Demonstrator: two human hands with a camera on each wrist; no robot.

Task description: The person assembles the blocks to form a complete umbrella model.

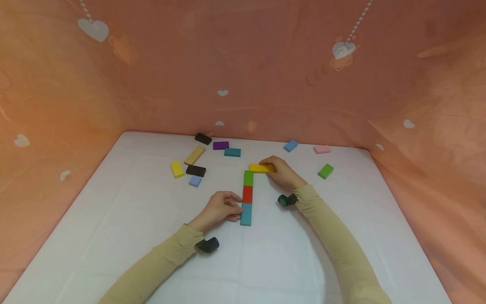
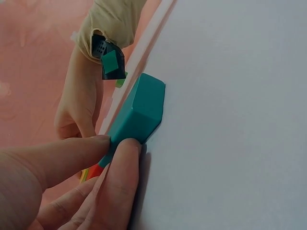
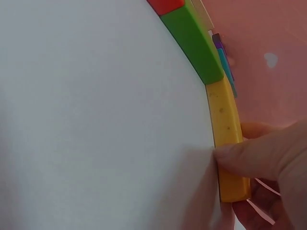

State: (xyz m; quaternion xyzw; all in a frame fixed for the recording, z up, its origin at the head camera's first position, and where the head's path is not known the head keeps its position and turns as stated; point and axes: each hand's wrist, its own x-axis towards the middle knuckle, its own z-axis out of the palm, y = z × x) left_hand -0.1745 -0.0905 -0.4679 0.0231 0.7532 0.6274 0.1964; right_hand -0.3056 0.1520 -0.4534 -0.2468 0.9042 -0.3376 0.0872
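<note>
In the head view, a teal block [image 1: 246,215], a red block [image 1: 247,194] and a green block [image 1: 248,178] lie end to end in a straight row. A yellow-orange block [image 1: 256,168] lies crosswise at the row's far end, reaching right. My right hand [image 1: 282,172] pinches this block near its right end, thumb on the near side. In the right wrist view its left end meets the green block's end [image 3: 213,72]. My left hand [image 1: 222,207] is at the row's left side, thumb and fingertips touching the teal block [image 2: 136,115].
At the back left lie black blocks [image 1: 196,170], a tan block [image 1: 195,155], a yellow block [image 1: 177,169], a purple block [image 1: 220,145] and others. Farther right are a blue block [image 1: 290,145], a pink block [image 1: 322,149] and a light green block [image 1: 325,171]. Patterned cloth [image 1: 243,63] surrounds the white table.
</note>
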